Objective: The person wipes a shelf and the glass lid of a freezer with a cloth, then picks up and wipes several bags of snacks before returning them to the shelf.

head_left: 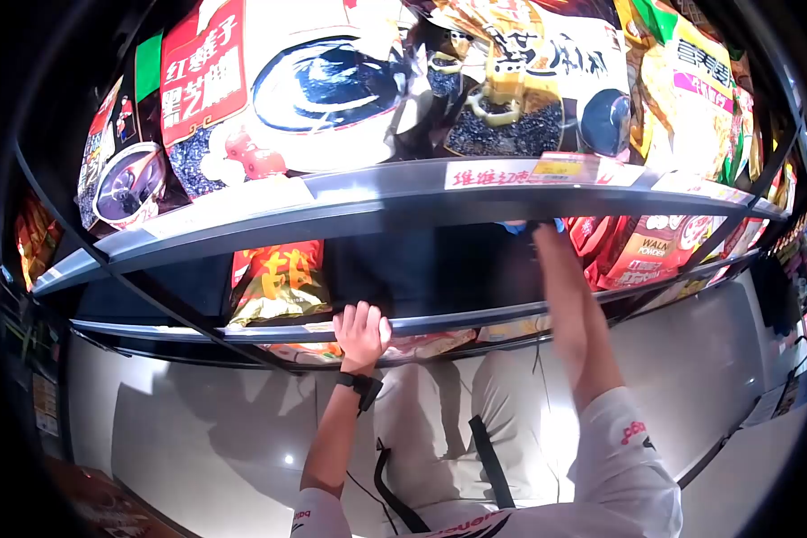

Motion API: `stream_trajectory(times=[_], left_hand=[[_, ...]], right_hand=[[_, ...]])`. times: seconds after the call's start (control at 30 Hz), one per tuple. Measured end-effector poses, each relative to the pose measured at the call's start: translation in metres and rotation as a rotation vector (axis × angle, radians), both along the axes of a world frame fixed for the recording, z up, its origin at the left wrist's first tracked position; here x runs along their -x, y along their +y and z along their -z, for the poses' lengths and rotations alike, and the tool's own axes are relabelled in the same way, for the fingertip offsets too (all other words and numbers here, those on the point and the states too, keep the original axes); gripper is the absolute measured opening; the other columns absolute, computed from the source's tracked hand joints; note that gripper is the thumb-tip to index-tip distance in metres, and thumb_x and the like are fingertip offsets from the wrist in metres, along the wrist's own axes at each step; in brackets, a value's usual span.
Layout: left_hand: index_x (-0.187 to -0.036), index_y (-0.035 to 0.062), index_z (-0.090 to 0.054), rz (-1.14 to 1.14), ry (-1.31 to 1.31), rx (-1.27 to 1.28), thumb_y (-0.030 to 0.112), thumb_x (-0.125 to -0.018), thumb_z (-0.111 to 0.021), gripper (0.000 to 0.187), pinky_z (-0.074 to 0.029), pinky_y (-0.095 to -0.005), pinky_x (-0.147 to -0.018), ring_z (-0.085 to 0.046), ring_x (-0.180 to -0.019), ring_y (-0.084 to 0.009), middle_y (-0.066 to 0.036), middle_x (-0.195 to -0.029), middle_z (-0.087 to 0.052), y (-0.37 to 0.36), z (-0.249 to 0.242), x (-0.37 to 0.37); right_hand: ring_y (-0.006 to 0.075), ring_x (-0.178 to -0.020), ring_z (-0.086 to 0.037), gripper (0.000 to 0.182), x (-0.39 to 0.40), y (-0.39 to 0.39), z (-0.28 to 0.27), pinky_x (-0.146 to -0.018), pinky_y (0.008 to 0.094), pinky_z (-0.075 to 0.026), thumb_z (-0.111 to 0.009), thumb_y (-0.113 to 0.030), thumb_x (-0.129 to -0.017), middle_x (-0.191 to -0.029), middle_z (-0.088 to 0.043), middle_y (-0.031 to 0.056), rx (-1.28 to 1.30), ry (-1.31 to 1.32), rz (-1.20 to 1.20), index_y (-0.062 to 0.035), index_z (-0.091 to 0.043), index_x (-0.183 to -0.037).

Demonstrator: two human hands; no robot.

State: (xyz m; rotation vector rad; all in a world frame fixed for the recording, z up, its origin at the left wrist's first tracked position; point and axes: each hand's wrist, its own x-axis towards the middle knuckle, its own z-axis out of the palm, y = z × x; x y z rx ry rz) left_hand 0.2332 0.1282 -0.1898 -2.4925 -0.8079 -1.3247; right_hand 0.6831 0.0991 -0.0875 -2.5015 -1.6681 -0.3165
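Note:
My left hand (362,334) is closed over the front edge of the lower shelf (439,323), its fingers curled on the rail, with a black watch (360,387) on the wrist. Just left of it a gold and red bag (281,282) stands on that shelf. My right arm reaches under the upper shelf (368,211). Only a small part of my right hand (538,226) shows, with something blue at it; its fingers are hidden behind the shelf edge. Red walnut powder bags (650,247) lie to the right of that hand.
Large bags, such as a black sesame one (323,90) and a yellow one (690,99), line the upper shelf above my hands. Dark uprights (157,300) cross the shelf at the left. More packages (430,342) lie below the lower rail.

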Motion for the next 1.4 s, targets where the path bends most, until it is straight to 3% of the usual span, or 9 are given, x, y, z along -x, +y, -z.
stream_trajectory(times=[0.3, 0.57, 0.7, 0.73, 0.77, 0.87, 1.03, 1.17, 1.4], left_hand=[[-0.081, 0.0097, -0.050, 0.042, 0.024, 0.026, 0.019, -0.085, -0.057, 0.013, -0.038, -0.0477, -0.068, -0.052, -0.082, -0.0341, -0.013, -0.084, -0.048, 0.002, 0.008, 0.007], [-0.087, 0.0065, -0.054, 0.018, 0.047, -0.011, 0.021, -0.094, -0.050, 0.016, -0.037, -0.0473, -0.073, -0.051, -0.086, -0.0362, -0.014, -0.091, -0.051, -0.005, 0.001, 0.004], [-0.083, 0.0075, -0.051, 0.041, 0.080, 0.118, 0.019, -0.093, -0.051, 0.015, -0.038, -0.0484, -0.073, -0.051, -0.085, -0.0356, -0.014, -0.086, -0.048, -0.012, -0.012, 0.007], [-0.080, 0.0090, -0.049, 0.052, 0.043, 0.128, 0.019, -0.089, -0.054, 0.015, -0.038, -0.0489, -0.071, -0.051, -0.083, -0.0348, -0.013, -0.085, -0.048, -0.008, -0.006, 0.005], [-0.076, 0.0124, -0.048, -0.032, 0.076, 0.015, 0.022, -0.082, -0.059, 0.015, -0.038, -0.0457, -0.064, -0.052, -0.079, -0.0316, -0.009, -0.081, -0.049, -0.005, -0.004, 0.004], [-0.075, 0.0136, -0.049, -0.019, 0.032, 0.014, 0.023, -0.080, -0.059, 0.015, -0.037, -0.0446, -0.063, -0.051, -0.074, -0.0288, -0.007, -0.079, -0.048, -0.005, -0.007, 0.005], [-0.077, 0.0103, -0.050, 0.046, -0.012, -0.008, 0.022, -0.082, -0.058, 0.015, -0.035, -0.0448, -0.066, -0.049, -0.075, -0.0309, -0.010, -0.081, -0.047, 0.001, -0.001, 0.006], [-0.080, 0.0105, -0.052, 0.094, -0.016, 0.005, 0.024, -0.083, -0.059, 0.016, -0.036, -0.0433, -0.068, -0.051, -0.076, -0.0298, -0.009, -0.083, -0.050, 0.004, 0.004, 0.012], [-0.074, 0.0124, -0.050, 0.010, -0.098, -0.049, 0.023, -0.076, -0.061, 0.015, -0.034, -0.0406, -0.064, -0.050, -0.070, -0.0251, -0.006, -0.077, -0.049, 0.003, -0.002, 0.004]], right_hand=[[0.0336, -0.129, -0.054, 0.069, 0.190, 0.043, 0.049, -0.115, 0.0505, -0.038, -0.078, -0.020, -0.070, -0.139, -0.063, 0.0082, 0.083, 0.315, -0.904, -0.0341, -0.066, -0.137], [0.0388, -0.136, -0.047, 0.080, 0.077, -0.083, 0.003, -0.116, 0.0432, -0.037, -0.069, -0.009, -0.071, -0.148, -0.055, 0.0163, 0.474, 0.546, -0.863, -0.0230, -0.054, -0.149], [0.0375, -0.143, -0.045, 0.083, 0.022, -0.105, -0.036, -0.119, 0.0461, -0.035, -0.075, -0.019, -0.078, -0.153, -0.050, 0.0185, 0.415, 0.499, -0.390, -0.0201, -0.045, -0.156], [0.0361, -0.148, -0.037, 0.083, 0.000, -0.085, -0.016, -0.122, 0.0464, -0.031, -0.075, -0.021, -0.080, -0.159, -0.044, 0.0170, 0.380, 0.464, -0.253, -0.0209, -0.044, -0.156], [0.0326, -0.146, -0.043, 0.091, -0.039, -0.056, 0.027, -0.119, 0.0460, -0.036, -0.079, -0.035, -0.074, -0.157, -0.047, 0.0154, 0.225, -0.047, -0.331, -0.0250, -0.044, -0.157], [0.0324, -0.148, -0.037, 0.084, -0.014, 0.019, 0.038, -0.122, 0.0467, -0.032, -0.079, -0.032, -0.078, -0.160, -0.041, 0.0148, 0.097, 0.097, -0.018, -0.0197, -0.047, -0.155], [0.0324, -0.147, -0.038, 0.078, 0.179, 0.110, 0.038, -0.123, 0.0462, -0.029, -0.077, -0.028, -0.082, -0.160, -0.041, 0.0143, 0.178, 0.440, -0.830, -0.0135, -0.048, -0.153], [0.0305, -0.147, -0.039, 0.072, 0.229, 0.056, 0.044, -0.123, 0.0445, -0.029, -0.075, -0.022, -0.086, -0.157, -0.043, 0.0143, 0.225, 0.829, -1.273, -0.0100, -0.050, -0.152], [0.0340, -0.139, -0.050, 0.074, 0.053, -0.048, -0.001, -0.116, 0.0401, -0.038, -0.079, -0.016, -0.081, -0.151, -0.050, 0.0204, 0.396, 0.687, -0.820, -0.0044, -0.051, -0.148]])
